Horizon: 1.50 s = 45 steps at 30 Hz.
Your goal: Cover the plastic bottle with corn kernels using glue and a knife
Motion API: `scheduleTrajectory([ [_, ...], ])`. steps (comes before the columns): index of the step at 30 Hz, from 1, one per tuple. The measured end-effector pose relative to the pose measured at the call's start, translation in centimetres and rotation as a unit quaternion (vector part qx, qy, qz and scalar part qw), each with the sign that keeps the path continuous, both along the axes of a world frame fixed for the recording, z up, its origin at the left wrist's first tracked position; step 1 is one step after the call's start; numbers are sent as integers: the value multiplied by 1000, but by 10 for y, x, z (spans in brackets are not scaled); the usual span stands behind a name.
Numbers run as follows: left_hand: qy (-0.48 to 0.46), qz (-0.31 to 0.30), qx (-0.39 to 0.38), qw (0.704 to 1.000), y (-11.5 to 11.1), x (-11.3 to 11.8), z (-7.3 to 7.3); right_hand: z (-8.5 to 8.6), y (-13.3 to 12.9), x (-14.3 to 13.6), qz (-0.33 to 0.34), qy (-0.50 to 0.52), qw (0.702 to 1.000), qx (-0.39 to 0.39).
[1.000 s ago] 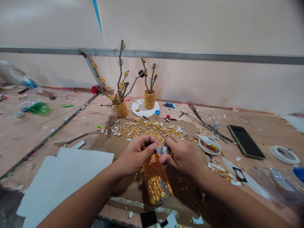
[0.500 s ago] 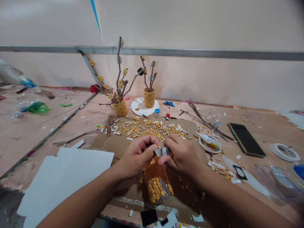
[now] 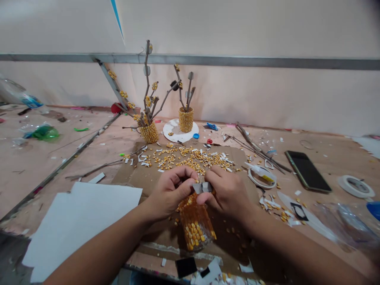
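Both hands meet above a clear plastic container (image 3: 197, 225) partly covered with yellow corn kernels, which lies tilted toward me over the cardboard (image 3: 130, 174). My left hand (image 3: 173, 190) is closed, thumb and fingers pinched at a small grey-white piece (image 3: 199, 187); a kernel shows at its fingertips. My right hand (image 3: 227, 192) is closed around the other end of that grey-white piece, just above the container's upper end. Loose corn kernels (image 3: 192, 158) and white scraps are spread over the cardboard beyond the hands.
Two corn-covered pots (image 3: 149, 132) (image 3: 186, 120) with twigs stand at the back. White paper (image 3: 86, 221) lies left; twigs (image 3: 258, 152), a glue bottle (image 3: 263, 173), a phone (image 3: 308, 171) and a tape roll (image 3: 356, 186) lie right. A black piece (image 3: 185, 268) is near the front edge.
The view has shifted slightly. Both hands keep their hold on the small piece, with hardly any movement, and the container is tilted a little differently.
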<state>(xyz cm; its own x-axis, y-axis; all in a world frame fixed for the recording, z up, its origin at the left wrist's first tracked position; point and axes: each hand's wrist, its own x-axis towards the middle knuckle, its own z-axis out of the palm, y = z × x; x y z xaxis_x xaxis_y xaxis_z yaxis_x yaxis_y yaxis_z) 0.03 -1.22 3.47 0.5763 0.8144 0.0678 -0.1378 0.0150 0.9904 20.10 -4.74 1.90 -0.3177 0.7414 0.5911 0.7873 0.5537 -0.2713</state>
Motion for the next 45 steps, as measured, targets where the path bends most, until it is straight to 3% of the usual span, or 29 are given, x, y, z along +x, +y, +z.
scheduleTrajectory([
  [10, -19, 6, 46, 999, -11, -1, 4, 12, -8, -2, -8, -20, 1000, 10],
  [15, -26, -38, 65, 997, -14, 0, -1, 12, 9, 14, -60, 107, 992, -10],
  [23, 29, -19, 71, 997, 0, -2, -3, 21, 6, 11, 130, 245, 959, -60],
  [29, 57, -23, 48, 997, 2, -2, 1, 23, 6, 16, 210, 199, 957, -15],
  [38, 22, 26, 7, 999, -4, 2, 5, 15, -2, 4, 148, 157, 973, 80],
  [45, -12, 38, -25, 999, -1, 3, 4, 15, 3, 6, 24, 16, 999, 26],
])
